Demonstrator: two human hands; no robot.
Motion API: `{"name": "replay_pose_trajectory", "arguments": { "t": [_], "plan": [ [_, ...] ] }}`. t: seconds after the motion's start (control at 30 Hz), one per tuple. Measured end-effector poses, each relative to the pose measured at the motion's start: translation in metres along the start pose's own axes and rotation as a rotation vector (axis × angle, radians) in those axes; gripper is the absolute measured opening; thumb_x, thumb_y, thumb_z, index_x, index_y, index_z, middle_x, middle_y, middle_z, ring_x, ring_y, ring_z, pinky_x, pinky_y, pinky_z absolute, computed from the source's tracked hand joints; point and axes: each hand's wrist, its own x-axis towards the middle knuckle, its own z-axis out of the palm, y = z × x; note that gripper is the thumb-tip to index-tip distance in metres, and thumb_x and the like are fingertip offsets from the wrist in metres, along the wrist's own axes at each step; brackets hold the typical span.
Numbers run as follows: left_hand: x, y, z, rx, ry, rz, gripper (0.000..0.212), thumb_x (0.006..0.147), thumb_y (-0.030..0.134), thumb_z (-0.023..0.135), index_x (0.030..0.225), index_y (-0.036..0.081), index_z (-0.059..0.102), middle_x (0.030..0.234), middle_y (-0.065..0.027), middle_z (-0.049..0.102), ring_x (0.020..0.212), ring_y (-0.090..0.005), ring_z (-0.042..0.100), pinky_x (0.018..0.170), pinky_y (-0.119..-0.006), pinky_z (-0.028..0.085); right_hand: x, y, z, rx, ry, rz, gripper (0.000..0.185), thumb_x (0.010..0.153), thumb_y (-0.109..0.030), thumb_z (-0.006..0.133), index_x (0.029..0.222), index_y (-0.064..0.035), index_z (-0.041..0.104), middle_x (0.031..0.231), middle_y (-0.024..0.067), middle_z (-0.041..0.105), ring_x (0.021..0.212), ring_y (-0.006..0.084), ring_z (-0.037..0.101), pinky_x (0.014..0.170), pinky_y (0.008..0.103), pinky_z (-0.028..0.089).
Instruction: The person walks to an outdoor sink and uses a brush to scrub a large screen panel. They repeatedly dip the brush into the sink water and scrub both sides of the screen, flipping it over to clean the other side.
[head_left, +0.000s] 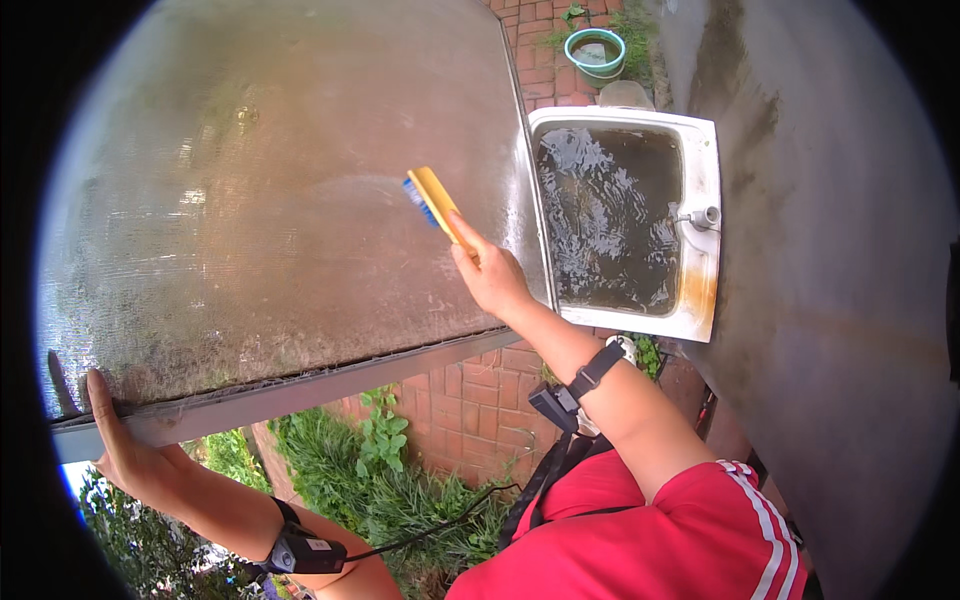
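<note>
A large framed mesh screen panel (300, 225) fills the left half of the view, its surface glossy, wet-looking and streaked with brownish dirt. My right hand (491, 274) grips the handle of a yellow scrub brush (435, 196) over the panel's right part. The brush's blue and white bristles face left; whether they touch the mesh I cannot tell. At the near left corner, my left hand (127, 450) holds the panel's grey frame (315, 382), with a finger over the mesh side and the rest of the hand below.
Right of the panel stands a white sink (697, 161) full of dark water, its rim stained orange at one corner. A grey wall (832, 262) rises beyond it. A green bucket (595, 56) with water stands on red brick paving (457, 412). Grass (337, 457) grows below the panel.
</note>
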Motion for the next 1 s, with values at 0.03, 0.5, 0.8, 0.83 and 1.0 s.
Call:
{"name": "replay_pose_trajectory", "arguments": {
  "t": [0.03,0.5,0.8,0.83,1.0],
  "plan": [
    [-0.001,-0.001,-0.003,0.009,0.01,-0.005,0.034,0.077,0.012,0.076,0.095,-0.014,0.064,0.098,-0.021,0.065,0.082,-0.0218,0.065,0.073,-0.032,0.058,0.005,0.027,-0.008,-0.07,0.071,0.156,0.047,0.094,-0.033,0.049,0.139,-0.0298,0.042,0.088,0.017,0.065,0.078,0.029,0.064,0.072,0.0352,0.05],
    [-0.009,0.012,0.001,0.054,0.09,0.003,0.03,0.079,0.015,0.074,0.095,-0.009,0.068,0.095,-0.0216,0.066,0.081,-0.0217,0.066,0.074,-0.032,0.057,-0.012,0.167,-0.106,1.196,0.08,0.812,0.039,0.097,-0.032,0.043,0.135,-0.0394,0.038,0.064,-0.0014,0.04,0.042,0.0078,0.031,0.041,0.0227,0.025],
    [-0.025,0.034,0.026,0.134,0.083,0.039,0.026,0.084,0.012,0.066,0.104,-0.005,0.066,0.098,-0.0206,0.066,0.08,-0.0212,0.067,0.074,-0.03,0.059,-0.014,-0.007,-0.008,0.327,-0.099,-0.511,0.049,0.097,-0.024,0.049,0.144,-0.0185,0.036,0.075,0.0005,0.051,0.06,0.0078,0.045,0.056,0.0241,0.041],
    [-0.027,0.035,0.025,0.125,0.095,0.036,0.025,0.085,0.012,0.065,0.105,-0.004,0.067,0.098,-0.0205,0.066,0.08,-0.0209,0.067,0.074,-0.03,0.059,-0.007,-0.006,-0.01,0.232,0.001,-0.404,0.048,0.096,-0.025,0.05,0.143,-0.0194,0.038,0.075,0.0009,0.053,0.061,0.0085,0.047,0.057,0.0248,0.042],
    [-0.032,0.032,0.021,0.155,-0.013,0.167,0.02,0.088,0.011,0.061,0.103,0.0,0.069,0.097,-0.0195,0.066,0.08,-0.0184,0.068,0.071,-0.028,0.059,0.014,0.014,-0.034,0.12,0.146,0.224,0.046,0.094,-0.026,0.052,0.139,-0.0228,0.044,0.071,0.0051,0.06,0.059,0.0138,0.053,0.057,0.0295,0.045]
  ]
}}
